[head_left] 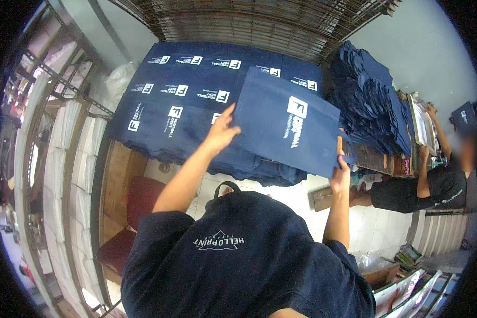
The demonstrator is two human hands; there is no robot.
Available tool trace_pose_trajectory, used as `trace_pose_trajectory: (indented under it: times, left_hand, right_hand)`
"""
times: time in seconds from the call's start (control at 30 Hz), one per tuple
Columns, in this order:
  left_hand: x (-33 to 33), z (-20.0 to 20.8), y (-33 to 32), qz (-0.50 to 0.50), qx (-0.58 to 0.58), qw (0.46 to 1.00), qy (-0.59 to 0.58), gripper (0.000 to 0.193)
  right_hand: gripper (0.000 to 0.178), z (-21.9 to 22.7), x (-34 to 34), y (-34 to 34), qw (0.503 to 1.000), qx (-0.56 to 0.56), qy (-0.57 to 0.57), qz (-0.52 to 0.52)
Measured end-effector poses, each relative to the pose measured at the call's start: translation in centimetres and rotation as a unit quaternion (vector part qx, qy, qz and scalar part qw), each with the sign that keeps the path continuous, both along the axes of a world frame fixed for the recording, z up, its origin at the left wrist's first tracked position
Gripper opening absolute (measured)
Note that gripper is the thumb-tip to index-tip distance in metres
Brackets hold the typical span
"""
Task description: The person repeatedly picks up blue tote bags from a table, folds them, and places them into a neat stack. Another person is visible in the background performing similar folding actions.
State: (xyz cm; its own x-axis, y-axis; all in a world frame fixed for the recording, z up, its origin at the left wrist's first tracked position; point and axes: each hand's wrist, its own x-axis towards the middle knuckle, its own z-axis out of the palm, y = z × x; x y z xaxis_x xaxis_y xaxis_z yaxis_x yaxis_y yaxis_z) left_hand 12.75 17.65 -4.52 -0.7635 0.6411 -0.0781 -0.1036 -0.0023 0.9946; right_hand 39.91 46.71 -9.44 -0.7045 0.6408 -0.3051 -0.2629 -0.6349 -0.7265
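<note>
A flat navy fabric panel (315, 124) with a white print is raised at a tilt over the right part of the table. My left hand (222, 132) is at its left edge, thumb over the front and the other fingers partly hidden at the edge. At the lower right corner, my right hand (341, 174) pinches the fabric. Beneath and beyond lie several rows of similar navy printed pieces (159, 100), spread over the table and overhanging its near side.
A tall heap of navy fabric (368, 100) stands to the right. Beyond it, a co-worker (424, 185) in dark clothes holds a framed screen (421, 119). White bundles fill shelves (82, 153) at left, near a dark red chair (143, 204). A wire rack (249, 24) spans the back.
</note>
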Motion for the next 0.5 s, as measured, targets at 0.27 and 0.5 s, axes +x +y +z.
trace_pose_trajectory:
  times: [0.27, 0.5]
  left_hand:
    - [2.1, -15.0, -3.8, 0.104, -0.3, 0.924, 0.214, 0.044]
    - [1.5, -15.6, -4.2, 0.11, -0.292, 0.924, 0.221, 0.031]
  right_hand:
    - [0.022, -8.7, -1.6, 1.4, 0.972, -0.113, -0.204, -0.007]
    - [0.024, -9.3, -1.8, 1.2, 0.974, -0.081, -0.206, -0.052]
